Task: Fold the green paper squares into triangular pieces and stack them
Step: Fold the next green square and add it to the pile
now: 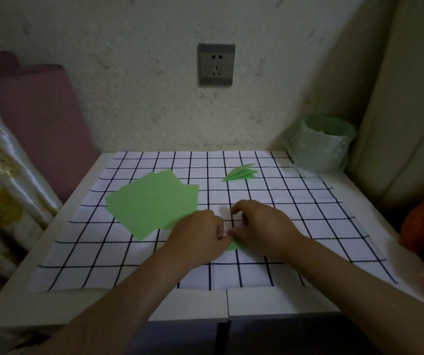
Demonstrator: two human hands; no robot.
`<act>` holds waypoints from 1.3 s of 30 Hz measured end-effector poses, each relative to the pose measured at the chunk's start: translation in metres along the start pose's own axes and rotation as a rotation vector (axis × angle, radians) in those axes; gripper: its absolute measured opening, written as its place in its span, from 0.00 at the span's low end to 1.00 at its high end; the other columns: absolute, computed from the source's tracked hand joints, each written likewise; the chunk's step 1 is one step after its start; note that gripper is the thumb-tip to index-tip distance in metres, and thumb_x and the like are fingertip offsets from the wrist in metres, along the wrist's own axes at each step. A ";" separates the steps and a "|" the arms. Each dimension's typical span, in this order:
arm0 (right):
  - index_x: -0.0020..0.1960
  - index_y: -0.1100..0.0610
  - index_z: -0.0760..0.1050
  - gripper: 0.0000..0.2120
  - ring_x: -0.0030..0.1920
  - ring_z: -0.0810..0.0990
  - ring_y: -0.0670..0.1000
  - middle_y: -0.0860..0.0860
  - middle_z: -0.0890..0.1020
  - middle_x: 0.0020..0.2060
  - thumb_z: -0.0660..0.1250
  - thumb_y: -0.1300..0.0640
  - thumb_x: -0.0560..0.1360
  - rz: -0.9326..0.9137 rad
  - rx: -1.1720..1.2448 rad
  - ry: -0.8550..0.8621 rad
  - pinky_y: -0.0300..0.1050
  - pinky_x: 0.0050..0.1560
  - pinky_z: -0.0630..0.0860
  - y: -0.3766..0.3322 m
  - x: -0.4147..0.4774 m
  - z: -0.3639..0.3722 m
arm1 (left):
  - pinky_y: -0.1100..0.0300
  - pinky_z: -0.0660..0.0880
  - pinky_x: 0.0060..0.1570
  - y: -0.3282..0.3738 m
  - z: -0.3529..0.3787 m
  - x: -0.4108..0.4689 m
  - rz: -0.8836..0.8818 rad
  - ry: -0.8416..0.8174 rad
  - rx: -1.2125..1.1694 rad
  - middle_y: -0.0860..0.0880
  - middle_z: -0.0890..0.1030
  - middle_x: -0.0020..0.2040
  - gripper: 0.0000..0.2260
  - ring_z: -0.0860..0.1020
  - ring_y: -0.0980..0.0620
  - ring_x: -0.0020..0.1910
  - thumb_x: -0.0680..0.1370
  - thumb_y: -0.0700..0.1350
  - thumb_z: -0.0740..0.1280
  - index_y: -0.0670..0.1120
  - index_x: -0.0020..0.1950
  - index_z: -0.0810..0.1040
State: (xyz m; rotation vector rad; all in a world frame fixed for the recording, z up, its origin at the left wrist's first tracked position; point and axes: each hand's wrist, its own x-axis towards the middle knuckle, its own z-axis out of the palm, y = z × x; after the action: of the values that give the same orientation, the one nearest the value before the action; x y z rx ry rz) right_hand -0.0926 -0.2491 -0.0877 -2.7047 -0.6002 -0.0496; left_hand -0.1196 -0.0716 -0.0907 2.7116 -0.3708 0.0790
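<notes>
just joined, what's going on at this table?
A person is folding green paper on a checked cloth. The left hand and right hand both pinch a small green piece near the middle of the cloth, and most of it is hidden under the fingers. A loose pile of unfolded squares lies to the left. A few folded triangles sit stacked farther back, near a bin lined with a green bag.
</notes>
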 end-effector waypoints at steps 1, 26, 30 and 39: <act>0.61 0.47 0.75 0.16 0.43 0.76 0.46 0.41 0.72 0.45 0.68 0.44 0.75 -0.023 -0.021 0.032 0.42 0.40 0.68 0.001 -0.001 0.000 | 0.57 0.72 0.42 -0.002 0.001 0.000 0.060 0.044 -0.021 0.55 0.74 0.41 0.09 0.73 0.54 0.42 0.75 0.53 0.70 0.52 0.38 0.76; 0.39 0.49 0.84 0.13 0.31 0.69 0.46 0.44 0.72 0.30 0.61 0.51 0.72 -0.195 -0.239 0.104 0.39 0.26 0.64 0.030 -0.053 -0.013 | 0.57 0.68 0.52 -0.019 0.026 -0.007 0.504 0.091 0.201 0.55 0.75 0.60 0.15 0.72 0.53 0.60 0.82 0.49 0.59 0.54 0.68 0.72; 0.38 0.50 0.82 0.17 0.30 0.70 0.45 0.44 0.72 0.30 0.56 0.50 0.74 -0.208 -0.342 0.049 0.41 0.27 0.67 0.032 -0.060 -0.017 | 0.57 0.66 0.53 -0.017 0.025 -0.007 0.506 0.074 0.190 0.55 0.75 0.61 0.16 0.72 0.52 0.60 0.82 0.46 0.61 0.53 0.70 0.72; 0.57 0.50 0.81 0.17 0.47 0.78 0.51 0.48 0.80 0.51 0.59 0.50 0.74 -0.182 -0.314 0.077 0.49 0.46 0.75 0.021 -0.057 -0.014 | 0.53 0.74 0.53 -0.014 0.025 -0.009 0.511 0.136 0.191 0.52 0.76 0.60 0.18 0.73 0.51 0.58 0.78 0.42 0.68 0.52 0.67 0.75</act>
State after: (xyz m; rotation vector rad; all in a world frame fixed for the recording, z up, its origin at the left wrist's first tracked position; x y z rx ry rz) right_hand -0.1351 -0.2944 -0.0881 -2.9202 -0.8789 -0.3186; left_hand -0.1248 -0.0672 -0.1199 2.7027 -1.0508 0.4585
